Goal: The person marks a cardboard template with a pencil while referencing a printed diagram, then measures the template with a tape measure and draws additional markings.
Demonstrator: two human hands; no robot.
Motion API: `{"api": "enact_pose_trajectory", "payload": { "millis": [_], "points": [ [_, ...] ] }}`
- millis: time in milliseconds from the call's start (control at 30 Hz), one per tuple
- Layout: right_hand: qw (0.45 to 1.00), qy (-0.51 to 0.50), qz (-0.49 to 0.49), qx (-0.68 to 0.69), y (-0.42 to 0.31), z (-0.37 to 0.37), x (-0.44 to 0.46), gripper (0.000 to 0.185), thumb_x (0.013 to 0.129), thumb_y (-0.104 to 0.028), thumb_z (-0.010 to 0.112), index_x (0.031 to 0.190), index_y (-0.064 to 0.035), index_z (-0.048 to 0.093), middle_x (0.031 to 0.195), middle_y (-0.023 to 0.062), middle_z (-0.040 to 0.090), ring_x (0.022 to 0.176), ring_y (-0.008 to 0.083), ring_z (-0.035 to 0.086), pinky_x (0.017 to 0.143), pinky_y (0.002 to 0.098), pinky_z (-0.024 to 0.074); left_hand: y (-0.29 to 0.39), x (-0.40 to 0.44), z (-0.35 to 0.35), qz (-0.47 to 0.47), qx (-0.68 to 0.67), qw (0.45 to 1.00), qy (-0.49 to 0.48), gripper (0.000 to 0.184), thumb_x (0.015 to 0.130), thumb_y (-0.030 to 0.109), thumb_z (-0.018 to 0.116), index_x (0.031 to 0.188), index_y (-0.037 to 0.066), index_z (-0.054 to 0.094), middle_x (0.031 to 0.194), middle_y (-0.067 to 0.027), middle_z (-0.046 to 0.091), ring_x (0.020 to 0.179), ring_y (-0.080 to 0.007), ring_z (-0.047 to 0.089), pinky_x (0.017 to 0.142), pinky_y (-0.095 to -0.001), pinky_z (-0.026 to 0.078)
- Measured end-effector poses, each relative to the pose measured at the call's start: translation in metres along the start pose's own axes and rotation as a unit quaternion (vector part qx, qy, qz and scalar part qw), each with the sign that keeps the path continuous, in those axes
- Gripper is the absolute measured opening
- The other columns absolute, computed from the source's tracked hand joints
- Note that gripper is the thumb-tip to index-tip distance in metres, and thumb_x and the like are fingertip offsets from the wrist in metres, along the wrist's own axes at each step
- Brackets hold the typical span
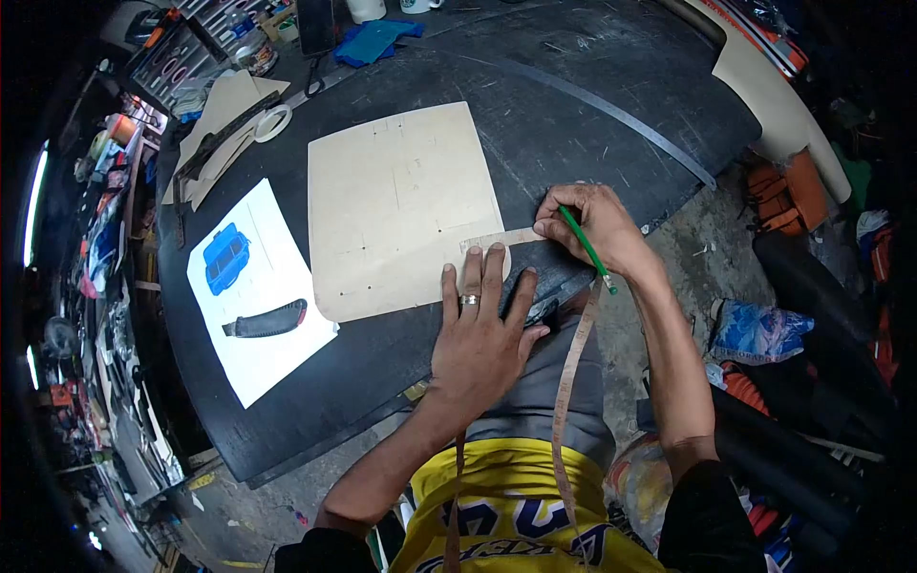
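A tan cardboard pattern (382, 205) with rounded lower corners and small dots and lines lies on the black table. My left hand (482, 310) rests at its lower right edge, fingers spread, fingertips on the end of a tape measure (516, 236). My right hand (592, 224) pinches that tape beyond the pattern's right edge and also holds a green pencil (585, 239). The rest of the tape hangs down past my lap and yellow shirt. Left of the pattern, a utility knife (267, 320) lies on a white sheet (253, 363) with a blue bag picture (226, 258).
A long metal ruler (611, 110) lies across the far right of the black table (535, 143). At the back left are a roll of tape (273, 123), cardboard pieces (224, 105) and blue cloth (377, 40). Rolled material and bags crowd the floor at right.
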State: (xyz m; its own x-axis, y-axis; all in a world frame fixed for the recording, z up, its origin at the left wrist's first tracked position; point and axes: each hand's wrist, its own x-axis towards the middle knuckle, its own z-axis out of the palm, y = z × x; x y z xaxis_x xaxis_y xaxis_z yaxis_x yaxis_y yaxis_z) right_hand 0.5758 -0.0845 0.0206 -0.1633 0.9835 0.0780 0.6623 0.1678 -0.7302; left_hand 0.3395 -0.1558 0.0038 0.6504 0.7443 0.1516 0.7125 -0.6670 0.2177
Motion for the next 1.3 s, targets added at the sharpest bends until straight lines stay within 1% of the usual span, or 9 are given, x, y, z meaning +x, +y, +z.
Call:
{"api": "enact_pose_trajectory", "payload": {
  "millis": [167, 333, 433, 600, 733, 967, 1133, 1267, 1300],
  "points": [
    [1.0, 0.003, 0.006, 0.023, 0.001, 0.001, 0.0, 0.017, 0.089, -0.015, 0.084, 0.09, -0.0022, 0.073, 0.072, 0.0099, 0.063, 0.07, 0.019, 0.058, 0.069, 0.0376, 0.047, 0.0, 0.0, 0.002, -0.005, -0.002, 1.0, 0.003, 0.066, 0.102, 0.051, 0.065, 0.154, 0.011, 0.053, 0.163, -0.0271, 0.035, 0.155, -0.0484, 0.03, 0.126, -0.0679, 0.021],
    [1.0, 0.014, -0.005, 0.006, 0.002, 0.001, 0.0, 0.017, 0.089, -0.015, 0.084, 0.089, -0.0024, 0.073, 0.071, 0.0098, 0.062, 0.068, 0.0179, 0.057, 0.068, 0.0372, 0.0462, 0.0, 0.0, 0.001, -0.001, -0.004, 1.0, 0.008, 0.066, 0.102, 0.05, 0.065, 0.154, 0.01, 0.052, 0.163, -0.0278, 0.036, 0.155, -0.0496, 0.031, 0.125, -0.0686, 0.022],
    [1.0, 0.004, 0.012, 0.004, 0.0, 0.0, -0.001, 0.016, 0.089, -0.015, 0.084, 0.089, -0.0029, 0.074, 0.071, 0.0098, 0.062, 0.067, 0.0185, 0.057, 0.067, 0.0375, 0.0458, 0.001, 0.0, 0.001, -0.001, -0.005, 1.0, 0.008, 0.066, 0.103, 0.05, 0.065, 0.154, 0.01, 0.051, 0.163, -0.028, 0.035, 0.155, -0.05, 0.031, 0.125, -0.0688, 0.022],
    [1.0, 0.001, 0.007, 0.019, 0.002, 0.0, 0.0, 0.015, 0.089, -0.014, 0.083, 0.089, -0.0033, 0.074, 0.071, 0.0101, 0.063, 0.065, 0.0198, 0.057, 0.065, 0.0379, 0.0459, 0.001, -0.001, 0.003, -0.004, -0.007, 1.0, 0.006, 0.067, 0.102, 0.05, 0.065, 0.155, 0.01, 0.051, 0.165, -0.0282, 0.034, 0.156, -0.0502, 0.029, 0.125, -0.069, 0.021],
    [1.0, 0.007, -0.009, 0.006, 0.003, 0.001, 0.0, 0.015, 0.089, -0.015, 0.083, 0.089, -0.0037, 0.074, 0.072, 0.0098, 0.065, 0.068, 0.021, 0.058, 0.068, 0.0385, 0.0469, 0.001, -0.001, 0.003, -0.006, -0.008, 1.0, 0.002, 0.068, 0.102, 0.05, 0.065, 0.155, 0.01, 0.051, 0.166, -0.0283, 0.033, 0.157, -0.0502, 0.028, 0.126, -0.0692, 0.021],
    [1.0, 0.0, 0.01, 0.014, 0.003, 0.001, 0.0, 0.019, 0.089, -0.02, 0.085, 0.091, -0.0043, 0.074, 0.074, 0.0089, 0.066, 0.073, 0.0221, 0.059, 0.075, 0.0399, 0.0477, 0.0, -0.001, 0.003, -0.004, -0.005, 1.0, 0.002, 0.069, 0.101, 0.05, 0.066, 0.156, 0.011, 0.05, 0.166, -0.0282, 0.033, 0.157, -0.0499, 0.027, 0.126, -0.0692, 0.02],
    [1.0, -0.005, 0.008, -0.004, 0.002, 0.0, -0.001, 0.019, 0.088, -0.019, 0.085, 0.092, -0.0049, 0.074, 0.075, 0.0084, 0.065, 0.072, 0.0201, 0.059, 0.072, 0.039, 0.0479, 0.001, -0.001, 0.003, -0.003, -0.006, 1.0, 0.004, 0.068, 0.101, 0.048, 0.068, 0.155, 0.01, 0.051, 0.166, -0.0281, 0.033, 0.157, -0.0495, 0.028, 0.126, -0.0689, 0.02],
    [1.0, 0.008, 0.004, 0.01, -0.005, 0.0, 0.001, 0.018, 0.093, -0.02, 0.083, 0.096, -0.0038, 0.075, 0.076, 0.0073, 0.065, 0.073, 0.0166, 0.06, 0.068, 0.037, 0.0479, 0.002, 0.0, 0.001, -0.004, -0.007, 1.0, 0.001, 0.068, 0.101, 0.048, 0.068, 0.154, 0.01, 0.052, 0.165, -0.0283, 0.034, 0.157, -0.049, 0.028, 0.126, -0.0686, 0.02],
    [0.998, 0.038, 0.012, 0.039, -0.01, 0.0, 0.0, 0.018, 0.096, -0.02, 0.079, 0.098, -0.0027, 0.075, 0.078, 0.0096, 0.067, 0.072, 0.018, 0.062, 0.068, 0.0378, 0.0495, 0.002, 0.0, 0.0, -0.006, -0.007, 1.0, -0.001, 0.067, 0.101, 0.047, 0.068, 0.154, 0.01, 0.052, 0.165, -0.0283, 0.034, 0.157, -0.0489, 0.028, 0.126, -0.0685, 0.021]
  ]
}}
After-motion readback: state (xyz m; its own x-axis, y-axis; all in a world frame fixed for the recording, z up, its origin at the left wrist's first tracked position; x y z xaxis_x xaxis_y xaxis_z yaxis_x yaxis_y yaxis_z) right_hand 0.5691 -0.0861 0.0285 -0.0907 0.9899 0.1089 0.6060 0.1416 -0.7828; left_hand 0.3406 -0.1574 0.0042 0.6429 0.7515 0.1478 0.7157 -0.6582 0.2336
